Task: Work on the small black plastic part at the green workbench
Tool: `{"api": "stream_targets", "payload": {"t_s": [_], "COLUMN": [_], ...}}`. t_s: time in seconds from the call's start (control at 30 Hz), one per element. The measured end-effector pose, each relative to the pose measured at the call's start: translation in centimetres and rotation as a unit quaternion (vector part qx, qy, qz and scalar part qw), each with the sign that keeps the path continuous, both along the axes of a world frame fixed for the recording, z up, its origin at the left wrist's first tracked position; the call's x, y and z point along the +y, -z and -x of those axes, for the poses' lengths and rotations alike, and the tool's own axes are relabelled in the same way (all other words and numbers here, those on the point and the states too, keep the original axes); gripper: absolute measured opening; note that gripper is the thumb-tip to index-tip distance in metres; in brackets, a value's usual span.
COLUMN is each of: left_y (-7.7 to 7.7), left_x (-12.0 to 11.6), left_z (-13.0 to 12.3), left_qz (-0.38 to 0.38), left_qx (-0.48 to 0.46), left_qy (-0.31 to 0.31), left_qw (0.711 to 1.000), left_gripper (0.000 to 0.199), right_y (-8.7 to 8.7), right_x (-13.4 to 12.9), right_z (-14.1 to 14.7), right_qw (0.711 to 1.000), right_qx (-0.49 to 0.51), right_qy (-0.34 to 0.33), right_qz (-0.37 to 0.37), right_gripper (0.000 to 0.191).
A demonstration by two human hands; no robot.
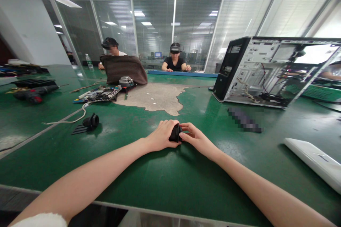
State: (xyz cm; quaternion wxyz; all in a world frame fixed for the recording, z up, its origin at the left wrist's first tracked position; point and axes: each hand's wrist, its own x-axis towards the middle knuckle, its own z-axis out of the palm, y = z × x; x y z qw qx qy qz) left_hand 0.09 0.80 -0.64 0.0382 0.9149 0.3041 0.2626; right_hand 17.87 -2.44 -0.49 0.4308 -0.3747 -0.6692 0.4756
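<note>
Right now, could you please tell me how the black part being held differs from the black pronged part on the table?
The held part sits between the left grip and the right grip, whereas the pronged part lies untouched on the green table. The pronged part shows long, thin prongs; none show on the held part, which is partly covered. Both are black.

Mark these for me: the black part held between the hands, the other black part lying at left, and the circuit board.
Held black part (174, 133): head view, on its exposed dark side.
Other black part (90, 122): head view, on its main body.
Circuit board (98, 95): head view, on its component-covered top.
</note>
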Motion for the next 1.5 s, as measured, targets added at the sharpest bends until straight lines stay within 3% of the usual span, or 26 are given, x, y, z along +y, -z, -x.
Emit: {"api": "stream_targets", "payload": {"t_s": [0.13, 0.43, 0.63, 0.93, 1.17, 1.5], "left_y": [0.04, 0.03, -0.02, 0.01, 0.06, -0.07], "left_x": [-0.02, -0.01, -0.04, 0.03, 0.02, 0.02], "left_z": [0.02, 0.02, 0.02, -0.01, 0.01, -0.06], "left_qz": [-0.002, 0.010, 0.018, 0.002, 0.021, 0.009], "left_qx": [0.002, -0.008, -0.009, -0.010, -0.007, -0.017], "left_qy": [-0.001, 0.003, 0.002, 0.007, -0.002, 0.003], "left_qw": [1.000, 1.000, 1.000, 1.000, 1.000, 1.000], "left_gripper": [0.056, 0.057, 0.056, 0.057, 0.057, 0.057], "right_y": [-0.17, 0.03, -0.14, -0.04, -0.21, 0.05], "right_x": [-0.21, 0.00, -0.26, -0.04, -0.39, -0.05], "right_z": [-0.13, 0.22, -0.02, 0.30, 0.13, 0.35], "right_qw": [0.999, 1.000, 0.999, 1.000, 0.998, 0.999], "right_qx": [0.024, 0.008, 0.026, 0.007, 0.044, -0.008], "right_qy": [-0.043, 0.018, -0.041, 0.026, -0.041, 0.029], "right_qz": [-0.006, 0.000, -0.002, -0.005, -0.006, -0.011], "right_gripper": [0.034, 0.032, 0.035, 0.030, 0.035, 0.028]}}
